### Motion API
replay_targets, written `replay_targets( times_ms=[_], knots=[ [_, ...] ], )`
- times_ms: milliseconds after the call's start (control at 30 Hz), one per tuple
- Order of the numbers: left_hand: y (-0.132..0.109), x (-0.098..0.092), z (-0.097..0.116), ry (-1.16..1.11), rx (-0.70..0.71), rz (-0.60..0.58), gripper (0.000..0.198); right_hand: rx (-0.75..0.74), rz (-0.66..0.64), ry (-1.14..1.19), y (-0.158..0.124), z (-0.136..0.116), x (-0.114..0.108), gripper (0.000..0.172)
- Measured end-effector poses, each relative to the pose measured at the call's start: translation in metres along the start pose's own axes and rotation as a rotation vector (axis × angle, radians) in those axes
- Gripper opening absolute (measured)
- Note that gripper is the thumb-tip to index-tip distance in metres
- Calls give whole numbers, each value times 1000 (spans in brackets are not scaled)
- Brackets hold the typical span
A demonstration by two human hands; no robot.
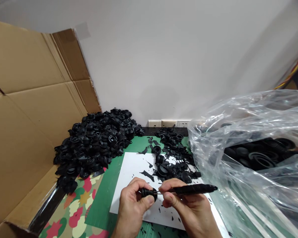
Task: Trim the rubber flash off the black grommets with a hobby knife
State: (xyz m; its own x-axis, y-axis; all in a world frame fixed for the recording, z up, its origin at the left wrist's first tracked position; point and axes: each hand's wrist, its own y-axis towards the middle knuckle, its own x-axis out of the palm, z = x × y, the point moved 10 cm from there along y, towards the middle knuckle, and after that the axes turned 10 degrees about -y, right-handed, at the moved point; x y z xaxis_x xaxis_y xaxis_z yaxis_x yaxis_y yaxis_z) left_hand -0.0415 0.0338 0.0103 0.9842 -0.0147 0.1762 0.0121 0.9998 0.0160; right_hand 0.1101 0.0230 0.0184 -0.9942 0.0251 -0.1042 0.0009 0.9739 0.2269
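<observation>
My left hand [134, 201] is closed on a small ribbed black rubber part [147, 192], thumb in front and fingers behind. My right hand [188, 205] grips a slim tool [195, 189] with a black-wrapped handle; its thin metal shaft points left and its tip meets the rim of the rubber part. Both hands are over a white sheet [129, 168] on a green board [99, 205]. Black scraps and a few ribbed parts [162, 170] lie on the sheet just beyond the hands.
A big heap of black rubber parts [96, 138] stands at the left, beside a cardboard box [34, 86]. At the right, a clear plastic bag [213, 148] holds black round parts [260, 159]. Wall sockets [169, 123] sit behind, and patterned cloth [76, 205] lies front left.
</observation>
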Motion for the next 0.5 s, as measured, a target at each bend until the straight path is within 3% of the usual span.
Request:
replay_targets(
  times_ms=[167, 500],
  knots=[
    [0, 1, 0, 1, 11, -13, 9, -102, 55, -22, -1, -12, -2, 13],
    [-2, 5, 8, 74, 34, 5, 6, -558, 73, -405, -17, -55, 7, 16]
  ],
)
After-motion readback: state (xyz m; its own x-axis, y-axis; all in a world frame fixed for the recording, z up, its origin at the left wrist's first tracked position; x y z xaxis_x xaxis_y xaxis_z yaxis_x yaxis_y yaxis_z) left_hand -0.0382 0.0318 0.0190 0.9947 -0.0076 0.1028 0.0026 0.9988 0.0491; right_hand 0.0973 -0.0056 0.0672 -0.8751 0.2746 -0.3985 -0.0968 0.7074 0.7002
